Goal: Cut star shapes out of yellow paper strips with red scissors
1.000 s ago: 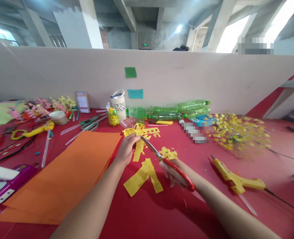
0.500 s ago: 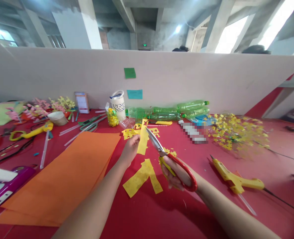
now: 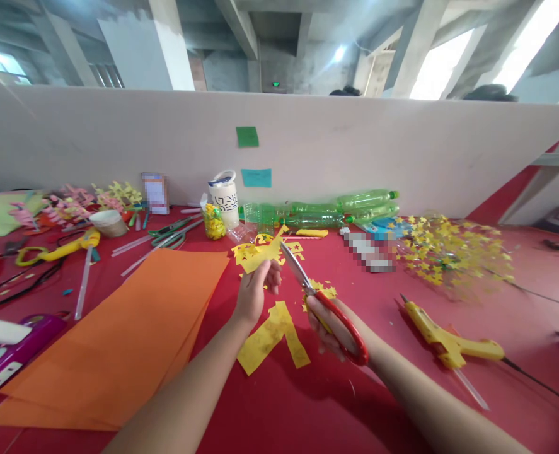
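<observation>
My left hand (image 3: 255, 290) is closed, pinching a yellow paper strip (image 3: 261, 257) that tilts up to the right and has a cut-out notch near its upper end. Red-and-yellow-handled scissors (image 3: 299, 265) are in my right hand (image 3: 329, 325), their blades close together and pointing up and left, with the tips near the strip's end. Small yellow paper stars (image 3: 324, 290) lie behind the scissors. More yellow paper pieces (image 3: 263, 337) rest on the red table between my forearms, and star-punched yellow scraps (image 3: 245, 251) lie behind my left hand.
Orange sheets (image 3: 118, 328) cover the left side. A yellow glue gun (image 3: 433, 331) lies at right, below a cluster of yellow star sprays (image 3: 449, 252). Green plastic bottles (image 3: 317, 211), a white cup (image 3: 225, 198) and a yellow cutter (image 3: 312, 233) stand or lie toward the partition (image 3: 331, 151).
My left hand has turned, and the strip has swung from upright to slanted, away from the scissors. My right hand and the scissors have shifted only slightly.
</observation>
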`<state>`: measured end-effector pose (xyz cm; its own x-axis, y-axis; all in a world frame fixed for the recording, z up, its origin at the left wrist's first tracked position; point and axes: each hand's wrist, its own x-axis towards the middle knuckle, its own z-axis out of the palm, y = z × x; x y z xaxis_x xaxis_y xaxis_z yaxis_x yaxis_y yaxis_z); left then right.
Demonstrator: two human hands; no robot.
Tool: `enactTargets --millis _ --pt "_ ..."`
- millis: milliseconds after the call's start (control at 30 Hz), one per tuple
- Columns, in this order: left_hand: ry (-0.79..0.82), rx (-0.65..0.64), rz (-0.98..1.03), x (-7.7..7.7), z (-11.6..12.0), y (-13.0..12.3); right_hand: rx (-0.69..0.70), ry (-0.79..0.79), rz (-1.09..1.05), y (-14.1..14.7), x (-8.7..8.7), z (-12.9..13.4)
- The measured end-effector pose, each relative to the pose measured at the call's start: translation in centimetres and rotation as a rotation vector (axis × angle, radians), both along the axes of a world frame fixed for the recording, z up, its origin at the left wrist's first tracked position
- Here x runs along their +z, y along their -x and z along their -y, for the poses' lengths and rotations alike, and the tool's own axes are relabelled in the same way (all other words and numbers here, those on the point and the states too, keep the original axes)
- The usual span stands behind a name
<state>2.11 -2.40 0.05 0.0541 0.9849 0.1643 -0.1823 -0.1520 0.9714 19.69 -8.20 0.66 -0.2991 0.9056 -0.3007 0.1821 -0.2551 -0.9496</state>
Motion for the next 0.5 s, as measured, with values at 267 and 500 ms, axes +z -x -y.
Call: enactTargets --millis 267,500 --pt "0.073 0.157 0.046 -0.4 -0.7 0.1 0.061 0.026 0.042 0.3 0.4 0.2" --pt "0.029 0.212 0.144 -0.4 -1.7 0.6 0.053 0.056 0.155 0.3 0.4 0.3"
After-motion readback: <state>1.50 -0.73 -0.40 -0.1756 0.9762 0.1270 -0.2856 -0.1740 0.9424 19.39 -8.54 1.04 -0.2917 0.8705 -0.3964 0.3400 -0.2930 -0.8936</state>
